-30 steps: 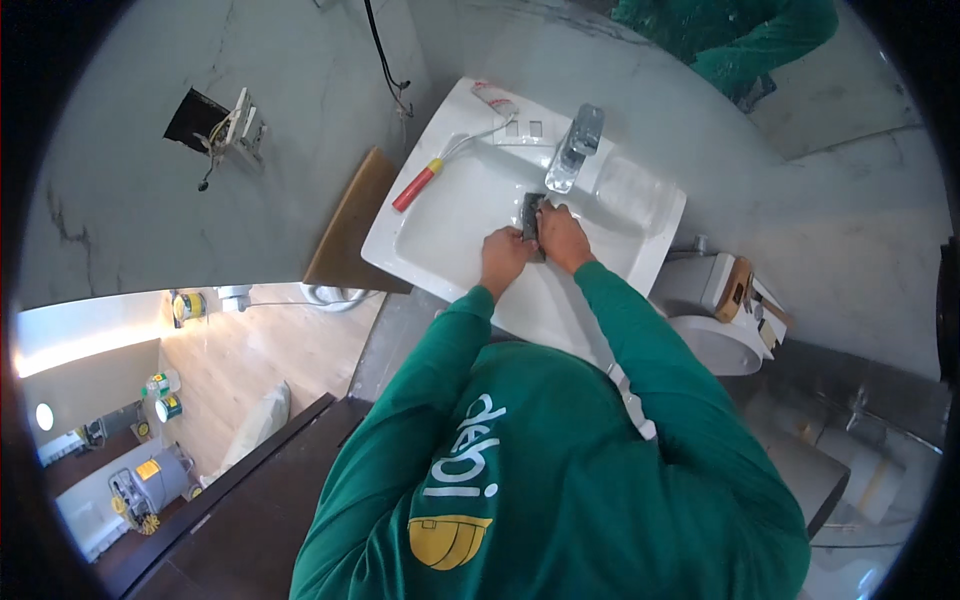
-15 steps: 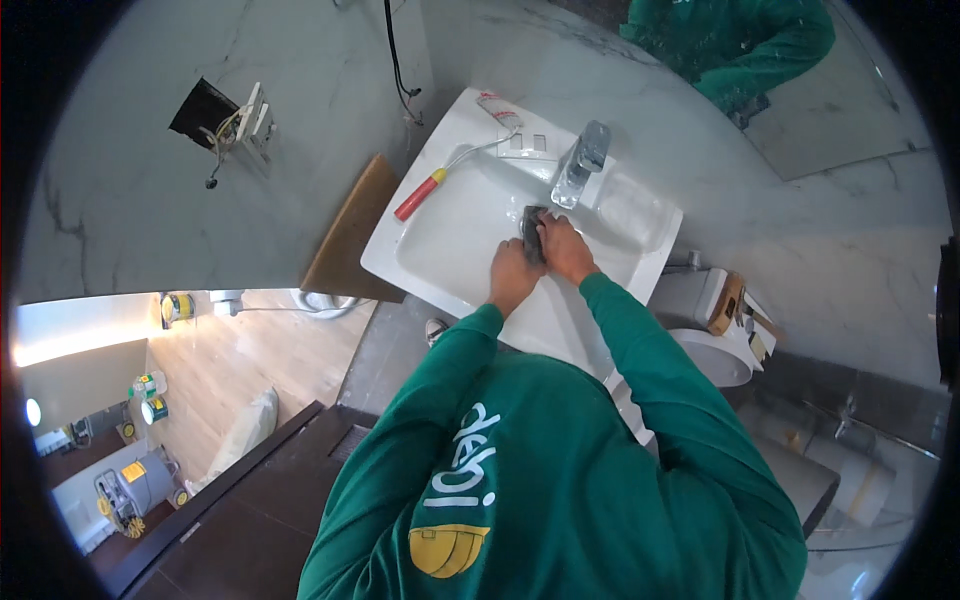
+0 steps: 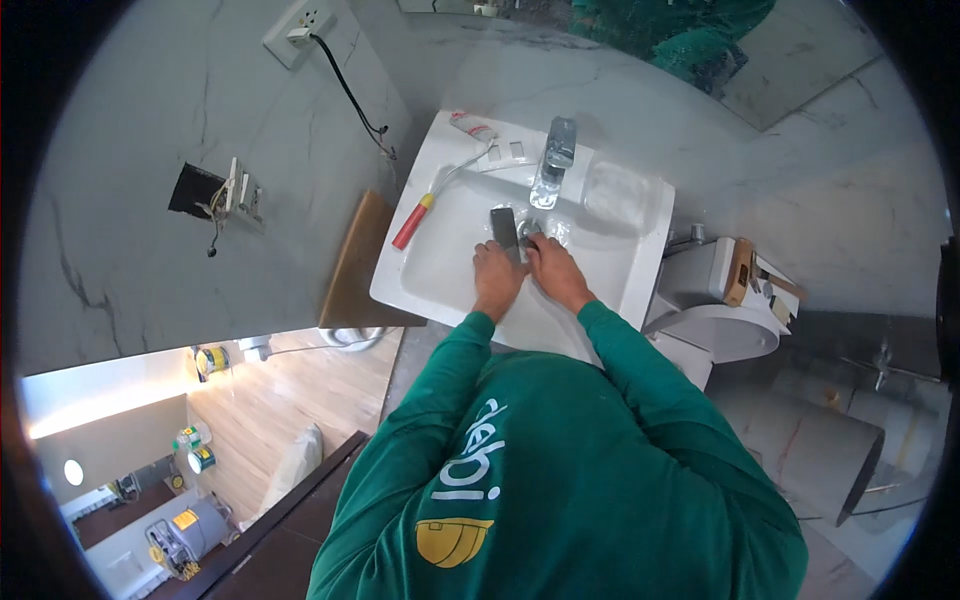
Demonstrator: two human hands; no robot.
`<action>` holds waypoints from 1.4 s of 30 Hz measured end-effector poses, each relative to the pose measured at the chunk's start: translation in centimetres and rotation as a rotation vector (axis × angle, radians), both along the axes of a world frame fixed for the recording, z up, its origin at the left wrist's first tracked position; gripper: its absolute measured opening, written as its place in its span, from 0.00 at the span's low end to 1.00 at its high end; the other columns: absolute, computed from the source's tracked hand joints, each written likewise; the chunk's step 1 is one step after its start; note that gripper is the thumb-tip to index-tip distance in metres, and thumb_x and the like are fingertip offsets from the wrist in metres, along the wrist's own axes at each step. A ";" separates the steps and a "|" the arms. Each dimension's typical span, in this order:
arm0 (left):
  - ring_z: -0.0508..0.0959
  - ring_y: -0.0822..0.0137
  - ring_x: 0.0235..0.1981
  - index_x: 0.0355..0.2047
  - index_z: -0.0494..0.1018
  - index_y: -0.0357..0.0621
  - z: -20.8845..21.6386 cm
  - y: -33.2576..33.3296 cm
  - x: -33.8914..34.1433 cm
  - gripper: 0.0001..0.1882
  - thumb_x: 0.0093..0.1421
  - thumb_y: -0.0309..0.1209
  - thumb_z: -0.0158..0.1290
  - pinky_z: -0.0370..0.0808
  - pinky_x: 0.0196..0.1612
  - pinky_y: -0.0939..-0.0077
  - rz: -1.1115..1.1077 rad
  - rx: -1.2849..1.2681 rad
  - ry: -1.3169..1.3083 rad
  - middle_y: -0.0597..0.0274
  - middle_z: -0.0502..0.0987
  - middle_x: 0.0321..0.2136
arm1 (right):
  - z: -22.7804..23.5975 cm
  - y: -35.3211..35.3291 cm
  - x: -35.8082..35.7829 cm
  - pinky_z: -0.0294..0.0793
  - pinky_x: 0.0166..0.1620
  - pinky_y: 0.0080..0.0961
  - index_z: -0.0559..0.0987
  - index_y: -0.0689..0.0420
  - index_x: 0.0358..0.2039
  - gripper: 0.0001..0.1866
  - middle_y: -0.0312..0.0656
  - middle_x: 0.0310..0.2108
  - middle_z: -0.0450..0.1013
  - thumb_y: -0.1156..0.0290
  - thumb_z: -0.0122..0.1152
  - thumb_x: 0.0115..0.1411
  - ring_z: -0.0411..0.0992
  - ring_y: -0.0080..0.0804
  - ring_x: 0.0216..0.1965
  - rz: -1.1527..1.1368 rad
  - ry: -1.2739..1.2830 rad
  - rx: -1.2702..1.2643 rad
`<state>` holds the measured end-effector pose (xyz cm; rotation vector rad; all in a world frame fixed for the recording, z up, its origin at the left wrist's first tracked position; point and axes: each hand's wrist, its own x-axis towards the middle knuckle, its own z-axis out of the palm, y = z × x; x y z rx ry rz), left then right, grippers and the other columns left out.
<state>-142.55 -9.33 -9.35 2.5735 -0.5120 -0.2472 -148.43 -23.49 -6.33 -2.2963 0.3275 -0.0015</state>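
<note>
My left hand [image 3: 497, 277] is closed around the lower end of a dark grey, flat, rectangular piece [image 3: 503, 227] over the basin of a white sink [image 3: 391, 286]. Close beside it, my right hand [image 3: 558, 272] has its fingers curled near the drain [image 3: 530, 228]. Something dark shows at those fingertips, too small to make out. Water glistens around the drain, below a chrome faucet [image 3: 553, 165]. A small paint roller with a red and yellow handle [image 3: 412, 222] lies along the sink's left rim.
A brown board [image 3: 358, 260] leans at the sink's left. To the right stands a toilet [image 3: 735, 330] with tools on its tank. Loose wires hang from a switch plate [image 3: 240, 195] on the left wall. A grey machine [image 3: 190, 530] stands at lower left.
My hands have moved slightly apart. The grey piece has shifted left, now held by my left hand alone, and the drain shows between. The whole view has also shifted.
</note>
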 end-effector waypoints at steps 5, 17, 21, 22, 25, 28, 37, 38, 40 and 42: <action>0.80 0.45 0.44 0.46 0.79 0.30 -0.6 1.3 0.9 0.24 0.55 0.36 0.67 0.78 0.49 0.54 0.059 -0.241 0.215 0.44 0.80 0.39 | -1.8 0.2 2.8 0.76 0.51 0.55 0.73 0.60 0.58 0.17 0.65 0.47 0.75 0.66 0.50 0.74 0.76 0.67 0.47 0.092 -0.021 -0.067; 0.86 0.51 0.39 0.51 0.79 0.30 -3.1 -0.2 1.9 0.25 0.59 0.36 0.66 0.82 0.46 0.60 0.218 -0.420 0.330 0.46 0.85 0.38 | -2.2 -3.1 2.3 0.76 0.52 0.54 0.70 0.61 0.60 0.20 0.64 0.49 0.77 0.65 0.54 0.73 0.78 0.67 0.46 0.020 -0.121 0.006; 0.86 0.46 0.44 0.55 0.76 0.31 -5.2 0.5 4.7 0.24 0.66 0.38 0.57 0.81 0.51 0.53 0.301 -0.352 0.127 0.41 0.85 0.40 | 0.3 -1.9 0.4 0.76 0.45 0.42 0.71 0.59 0.58 0.18 0.58 0.33 0.80 0.62 0.53 0.75 0.80 0.56 0.37 -0.148 0.011 0.170; 0.86 0.46 0.45 0.56 0.76 0.30 -4.5 0.1 5.8 0.26 0.66 0.40 0.57 0.80 0.52 0.52 0.325 -0.340 0.193 0.40 0.85 0.40 | 0.0 -2.3 -0.4 0.76 0.44 0.42 0.71 0.59 0.58 0.18 0.58 0.33 0.79 0.62 0.53 0.74 0.80 0.55 0.36 -0.173 0.017 0.185; 0.84 0.42 0.49 0.54 0.73 0.27 0.3 -2.4 7.3 0.36 0.61 0.50 0.63 0.79 0.55 0.54 0.342 -0.288 0.383 0.39 0.84 0.44 | -0.4 -3.6 -2.8 0.76 0.43 0.44 0.71 0.59 0.58 0.18 0.58 0.33 0.79 0.63 0.55 0.73 0.79 0.57 0.36 -0.258 0.051 0.223; 0.84 0.39 0.49 0.51 0.69 0.25 2.5 -4.3 7.9 0.46 0.52 0.58 0.69 0.80 0.53 0.53 0.221 -0.058 0.279 0.34 0.82 0.44 | 0.5 -3.6 -4.2 0.76 0.43 0.48 0.71 0.59 0.57 0.17 0.60 0.33 0.79 0.64 0.56 0.72 0.80 0.61 0.38 -0.293 0.117 0.267; 0.81 0.42 0.52 0.55 0.71 0.26 3.2 -3.0 7.6 0.45 0.46 0.46 0.73 0.79 0.56 0.55 0.212 -0.166 0.187 0.37 0.78 0.50 | 2.5 -3.5 -7.0 0.76 0.41 0.43 0.72 0.57 0.55 0.16 0.56 0.32 0.78 0.64 0.56 0.72 0.78 0.50 0.33 -0.305 0.063 0.365; 0.81 0.42 0.52 0.54 0.72 0.28 3.7 -3.0 7.1 0.43 0.46 0.46 0.73 0.79 0.55 0.55 0.200 -0.175 0.164 0.38 0.78 0.49 | 2.4 -3.6 -7.2 0.76 0.41 0.43 0.72 0.57 0.55 0.16 0.56 0.32 0.78 0.64 0.56 0.72 0.78 0.50 0.33 -0.315 0.039 0.366; 0.81 0.43 0.50 0.52 0.74 0.31 4.7 -2.8 6.5 0.39 0.47 0.46 0.73 0.79 0.54 0.54 0.182 -0.194 0.116 0.40 0.78 0.48 | 2.3 -3.7 -7.2 0.76 0.41 0.43 0.72 0.56 0.56 0.16 0.55 0.32 0.78 0.64 0.56 0.73 0.78 0.49 0.33 -0.320 0.026 0.370; 0.81 0.44 0.48 0.50 0.75 0.32 4.9 -2.2 6.1 0.37 0.47 0.46 0.73 0.78 0.53 0.54 0.194 -0.229 0.065 0.42 0.78 0.46 | 2.2 -3.8 -6.9 0.76 0.41 0.42 0.73 0.56 0.56 0.16 0.54 0.32 0.78 0.63 0.57 0.73 0.77 0.48 0.33 -0.309 0.057 0.379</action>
